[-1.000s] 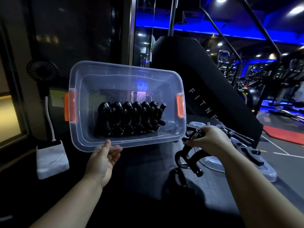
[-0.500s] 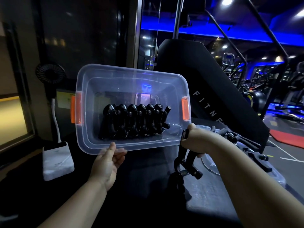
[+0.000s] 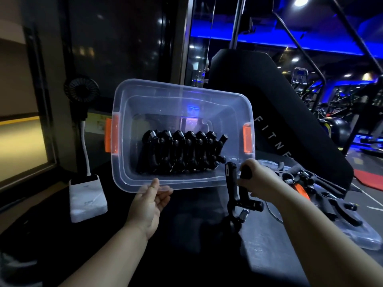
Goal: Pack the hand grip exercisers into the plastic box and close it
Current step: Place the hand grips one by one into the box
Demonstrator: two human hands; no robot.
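Note:
The clear plastic box (image 3: 122, 179) with orange latches is tipped toward me, its opening facing the camera. My left hand (image 3: 150, 206) grips its near rim, thumb over the edge. Several black hand grip exercisers (image 3: 180, 154) stand packed in a row inside. My right hand (image 3: 259, 181) grips one more black exerciser (image 3: 233, 189) by a handle, just below the box's near right corner, spring end hanging down. More exercisers (image 3: 300, 177) lie on the clear lid (image 3: 360, 237) at right.
A white power bank (image 3: 88, 195) with a small black fan (image 3: 81, 90) on a white stalk stands at left on the dark table. A black fitness machine (image 3: 279, 125) rises behind the box. Gym equipment fills the blue-lit background.
My right hand has lifted an exerciser off the lid and carried it left to the box's near right corner. The box has stayed tipped in my left hand.

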